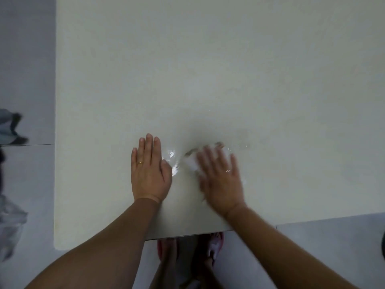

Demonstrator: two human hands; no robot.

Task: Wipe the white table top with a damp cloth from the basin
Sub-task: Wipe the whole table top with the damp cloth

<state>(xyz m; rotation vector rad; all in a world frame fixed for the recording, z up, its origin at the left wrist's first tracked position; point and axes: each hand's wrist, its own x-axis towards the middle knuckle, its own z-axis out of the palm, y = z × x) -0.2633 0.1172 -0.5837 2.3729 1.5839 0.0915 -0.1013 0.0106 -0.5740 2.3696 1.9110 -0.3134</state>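
Note:
The white table top (208, 69) fills most of the view. My left hand (149, 170) rests flat on it near the front edge, fingers straight and together, a ring on one finger. To its right, my right hand (220, 176) is blurred and presses flat on a white damp cloth (192, 161), most of which is hidden under the palm and fingers. Wet streaks (173, 161) shine on the table between the two hands. No basin is in view.
The table's left edge (55, 142) and front edge (208, 233) border a grey tiled floor. Crumpled cloth or plastic things (10, 222) lie on the floor at the far left. My feet in red sandals (212, 247) stand below the front edge.

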